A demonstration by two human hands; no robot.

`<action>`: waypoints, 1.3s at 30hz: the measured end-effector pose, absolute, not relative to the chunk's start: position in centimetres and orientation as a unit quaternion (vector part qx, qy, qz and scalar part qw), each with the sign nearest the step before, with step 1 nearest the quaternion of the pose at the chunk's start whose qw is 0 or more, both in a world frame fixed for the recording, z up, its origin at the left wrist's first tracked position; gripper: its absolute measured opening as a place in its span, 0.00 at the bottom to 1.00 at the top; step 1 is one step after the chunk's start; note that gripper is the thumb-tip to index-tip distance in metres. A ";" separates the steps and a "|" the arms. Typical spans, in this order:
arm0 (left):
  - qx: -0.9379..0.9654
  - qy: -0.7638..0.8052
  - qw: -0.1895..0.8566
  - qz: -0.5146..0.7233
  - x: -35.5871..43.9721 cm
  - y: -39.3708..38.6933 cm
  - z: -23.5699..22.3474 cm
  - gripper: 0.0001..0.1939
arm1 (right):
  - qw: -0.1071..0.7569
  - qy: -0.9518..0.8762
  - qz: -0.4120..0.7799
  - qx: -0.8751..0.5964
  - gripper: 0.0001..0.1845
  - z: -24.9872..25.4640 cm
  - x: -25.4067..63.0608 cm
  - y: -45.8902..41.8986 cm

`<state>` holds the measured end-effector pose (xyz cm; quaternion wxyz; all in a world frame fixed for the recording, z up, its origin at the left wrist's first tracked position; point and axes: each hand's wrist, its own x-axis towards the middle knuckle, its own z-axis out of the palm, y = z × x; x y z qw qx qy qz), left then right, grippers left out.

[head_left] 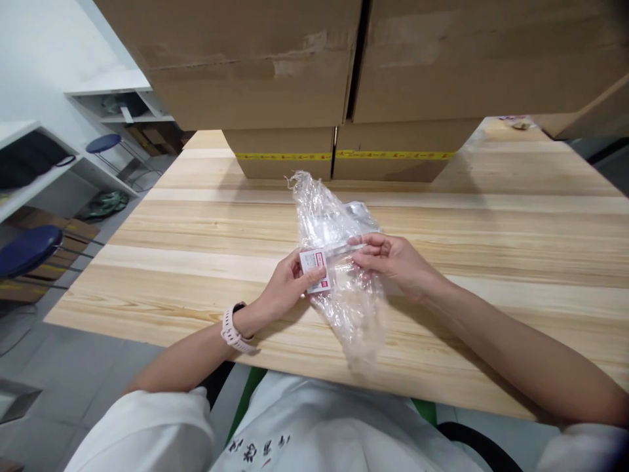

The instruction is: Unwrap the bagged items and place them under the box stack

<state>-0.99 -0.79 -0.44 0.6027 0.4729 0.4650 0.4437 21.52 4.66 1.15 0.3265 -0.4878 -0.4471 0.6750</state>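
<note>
A crumpled clear plastic bag (339, 262) lies lengthwise on the wooden table (491, 223) in front of me. My left hand (285, 285) pinches a small white card with red print (315, 269) against the bag's left side. My right hand (393, 259) grips the bag from the right, fingers closed on a thin clear strip at its middle. A pale watch sits on my left wrist (232, 328). Something flat and clear shows inside the bag's upper part; I cannot make it out.
Large cardboard boxes (344, 85) are stacked at the table's far side, with yellow tape on the lower ones. Blue stools (29, 249) and white shelving (44, 170) stand to the left on the grey floor. A small item (518, 123) lies at the far right.
</note>
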 end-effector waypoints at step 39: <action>0.147 0.278 0.867 0.386 -1.9 -0.3 -0.1 0.31 | 0.370 -0.544 0.589 -0.469 0.19 6.5 25.1 5.6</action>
